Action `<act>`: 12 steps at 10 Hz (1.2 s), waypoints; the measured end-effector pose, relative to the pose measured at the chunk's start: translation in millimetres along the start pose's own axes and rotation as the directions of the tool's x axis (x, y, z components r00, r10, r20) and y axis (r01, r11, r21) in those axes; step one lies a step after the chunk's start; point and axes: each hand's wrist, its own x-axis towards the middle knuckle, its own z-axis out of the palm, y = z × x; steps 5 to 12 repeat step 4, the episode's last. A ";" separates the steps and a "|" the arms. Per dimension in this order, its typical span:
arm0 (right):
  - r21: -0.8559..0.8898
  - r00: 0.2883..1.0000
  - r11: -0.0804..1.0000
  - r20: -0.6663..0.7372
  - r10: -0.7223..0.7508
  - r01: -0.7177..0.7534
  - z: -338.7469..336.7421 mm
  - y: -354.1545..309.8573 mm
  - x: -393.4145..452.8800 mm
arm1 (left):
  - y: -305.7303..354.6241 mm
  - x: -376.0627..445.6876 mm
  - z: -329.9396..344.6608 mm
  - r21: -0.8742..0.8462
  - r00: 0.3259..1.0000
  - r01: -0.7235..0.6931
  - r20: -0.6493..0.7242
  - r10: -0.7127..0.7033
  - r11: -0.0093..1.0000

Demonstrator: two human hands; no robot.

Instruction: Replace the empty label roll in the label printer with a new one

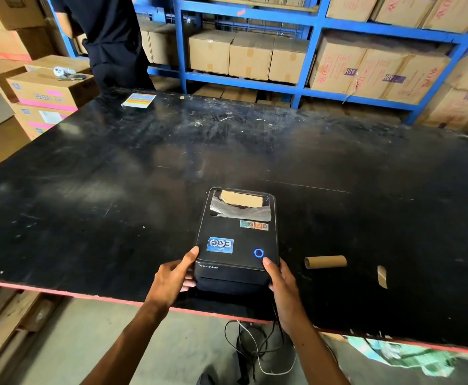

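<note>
A black label printer [237, 240] stands near the front edge of the black table [116, 176], lid closed, a blue ring lit on top. Through its top window a piece of brown cardboard shows. My left hand [178, 276] grips the printer's front left corner, thumb on the lid. My right hand [281, 284] holds the front right corner, thumb beside the blue light. An empty brown cardboard core [325, 262] lies on its side on the table to the right of the printer. A small brown paper scrap [382, 276] lies further right.
Cables [255, 345] hang from the printer below the table's red front edge. A multicoloured card [139, 100] lies at the far left of the table. A person in dark clothes [110, 37] stands behind it. Cardboard boxes fill blue shelves [310, 23] behind and stacks at the left.
</note>
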 end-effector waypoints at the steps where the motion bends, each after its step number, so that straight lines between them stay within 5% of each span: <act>1: 0.003 1.000 1.000 0.004 -0.009 0.009 -0.2 -0.9 0.7 | 1.4 -0.4 -0.8 0.006 1.000 -0.005 -0.005 0.005 1.000; 12: -0.077 0.993 0.994 -0.084 -0.078 0.072 -3.8 5.4 1.9 | -0.1 -7.1 -6.2 -0.038 1.000 0.006 0.031 -0.005 0.999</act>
